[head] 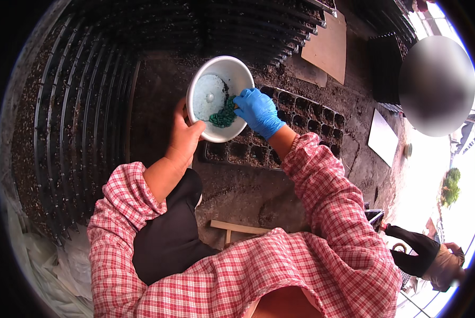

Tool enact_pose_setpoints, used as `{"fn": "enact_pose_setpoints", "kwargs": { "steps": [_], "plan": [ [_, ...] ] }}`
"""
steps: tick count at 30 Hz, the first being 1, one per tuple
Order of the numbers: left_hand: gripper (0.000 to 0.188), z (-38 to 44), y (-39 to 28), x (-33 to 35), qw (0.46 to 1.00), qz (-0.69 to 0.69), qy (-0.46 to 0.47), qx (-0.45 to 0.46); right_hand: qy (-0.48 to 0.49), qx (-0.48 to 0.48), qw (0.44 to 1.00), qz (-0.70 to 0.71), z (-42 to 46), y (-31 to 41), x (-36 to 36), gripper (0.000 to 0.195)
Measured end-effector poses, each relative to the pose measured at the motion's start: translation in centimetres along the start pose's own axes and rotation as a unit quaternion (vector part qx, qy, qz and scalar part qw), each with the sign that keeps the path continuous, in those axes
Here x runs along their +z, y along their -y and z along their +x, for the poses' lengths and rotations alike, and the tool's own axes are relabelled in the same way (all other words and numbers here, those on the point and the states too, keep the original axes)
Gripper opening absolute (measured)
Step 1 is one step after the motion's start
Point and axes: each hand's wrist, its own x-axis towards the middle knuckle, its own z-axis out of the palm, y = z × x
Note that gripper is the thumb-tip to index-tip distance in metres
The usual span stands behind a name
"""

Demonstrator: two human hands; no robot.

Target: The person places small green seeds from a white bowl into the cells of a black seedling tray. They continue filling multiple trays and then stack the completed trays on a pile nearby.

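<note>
My bare left hand grips the rim and side of a white plastic bowl, which is tilted. Inside the bowl, green-coated seeds lie heaped at the lower right, with pale powder and dark crumbs beside them. My right hand, in a blue disposable glove, reaches over the bowl's right rim, fingertips bent together at the seeds; whether seeds are between them is hidden. Below and to the right of the bowl, a black plastic seedling tray rests on the ground, its cells partly filled with dark soil.
Stacked seedling trays with soil line the left, and more stacks stand beyond the bowl. A brown board and a white board lie to the right. A wooden piece is near my body. Another person is at the lower right.
</note>
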Motion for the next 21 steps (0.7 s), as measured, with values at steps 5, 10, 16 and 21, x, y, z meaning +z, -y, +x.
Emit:
{"fn": "enact_pose_setpoints", "kwargs": {
  "steps": [5, 10, 16, 21],
  "plan": [
    [0.058, 0.2, 0.3, 0.0, 1.000, -0.003, 0.004, 0.008, -0.001, -0.010, 0.997, -0.083, 0.5, -0.3, 2.3, 0.010],
    [0.057, 0.2, 0.4, 0.0, 1.000, -0.005, 0.012, 0.014, -0.055, 0.031, 0.998, 0.022, 0.4, -0.3, 2.0, 0.010],
    [0.056, 0.4, 0.5, 0.0, 1.000, 0.007, 0.009, 0.028, -0.041, 0.094, 0.986, 0.129, 0.5, 0.4, 0.6, 0.014],
    [0.058, 0.3, 0.1, 0.0, 1.000, -0.018, 0.006, -0.003, -0.105, 0.173, 0.918, 0.341, -0.7, -0.1, 0.9, 0.015]
  ]
}}
